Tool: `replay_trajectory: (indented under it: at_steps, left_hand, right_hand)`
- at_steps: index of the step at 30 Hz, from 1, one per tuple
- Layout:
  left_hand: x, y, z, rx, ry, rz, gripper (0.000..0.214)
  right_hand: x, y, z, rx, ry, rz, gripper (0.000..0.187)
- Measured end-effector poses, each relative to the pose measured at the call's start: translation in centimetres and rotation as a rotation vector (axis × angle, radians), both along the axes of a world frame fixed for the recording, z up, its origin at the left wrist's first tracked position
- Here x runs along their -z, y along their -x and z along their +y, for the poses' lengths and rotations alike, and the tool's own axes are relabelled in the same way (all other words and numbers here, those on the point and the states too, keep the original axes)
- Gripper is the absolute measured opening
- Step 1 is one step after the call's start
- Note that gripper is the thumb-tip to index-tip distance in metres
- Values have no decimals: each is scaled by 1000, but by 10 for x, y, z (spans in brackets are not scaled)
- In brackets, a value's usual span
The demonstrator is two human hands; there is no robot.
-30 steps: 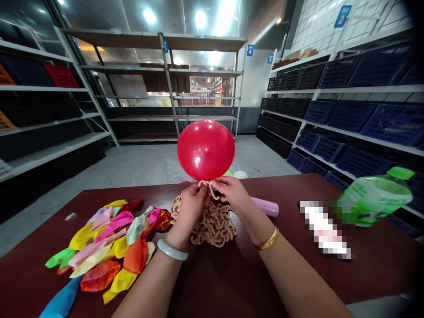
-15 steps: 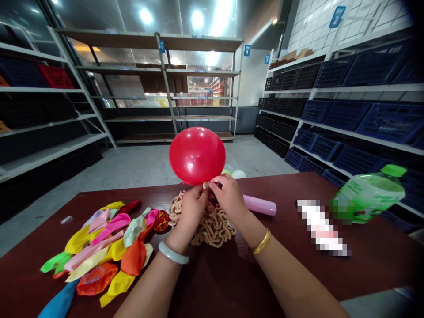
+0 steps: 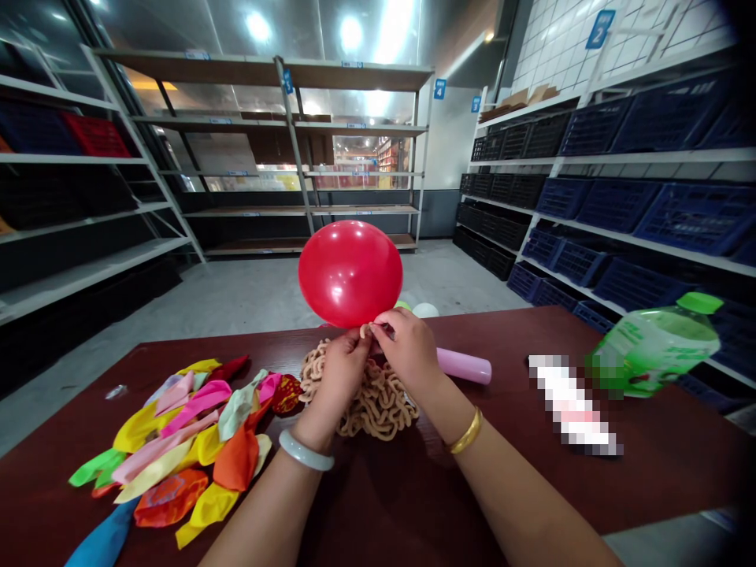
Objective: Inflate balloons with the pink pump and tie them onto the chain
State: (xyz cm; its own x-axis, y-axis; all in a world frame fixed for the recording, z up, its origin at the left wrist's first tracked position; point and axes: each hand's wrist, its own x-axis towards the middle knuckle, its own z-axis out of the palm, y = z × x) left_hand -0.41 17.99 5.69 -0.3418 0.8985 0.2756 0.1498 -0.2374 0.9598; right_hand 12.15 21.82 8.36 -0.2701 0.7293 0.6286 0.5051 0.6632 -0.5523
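Note:
A blown-up red balloon [image 3: 350,272] stands above my two hands at the middle of the dark red table [image 3: 413,504]. My left hand [image 3: 341,372] pinches the balloon's neck from the left. My right hand [image 3: 406,348] pinches a loop of tan cord at that same neck, fingers closed. Under both hands lies a heap of tan cord [image 3: 372,398]. A pale bangle circles my left wrist and a gold one my right.
A pile of flat, coloured balloons [image 3: 183,441] lies at the left. A pink cylinder [image 3: 464,366] lies behind my right hand. A green bottle [image 3: 653,346] and a blurred-out object [image 3: 570,405] sit at the right. Shelving with blue crates lines the room.
The red balloon dipped, then rose a little and shifted left. My fingers have closed in tighter on the neck and the cord loop.

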Motion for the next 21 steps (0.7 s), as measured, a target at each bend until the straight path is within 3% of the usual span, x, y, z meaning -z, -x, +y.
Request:
replay_trajectory:
  at_steps: [3,8,10,13,18,21]
  left_hand:
    - [3,2,2,33,22,-142,31]
    - [10,3,8,84,26,-351,29]
    - [10,0,9,57,29,-406,28]
    - [10,-4,9,20,25,-454,28]
    - [10,-3,9,16,0,-442,29]
    - [9,-2,9,29,-10,-472,26]
  right_hand:
    - [2,2,4,-49,63,58,5]
    - [14,11,17,-344,518,345,11]
    - [19,13,21,-397,607,473,12]
    - [22,13,23,-310,505,468,6]
    - [18,9,16,-33,148,199,5]
    - [15,9,11,-6,110,158,10]
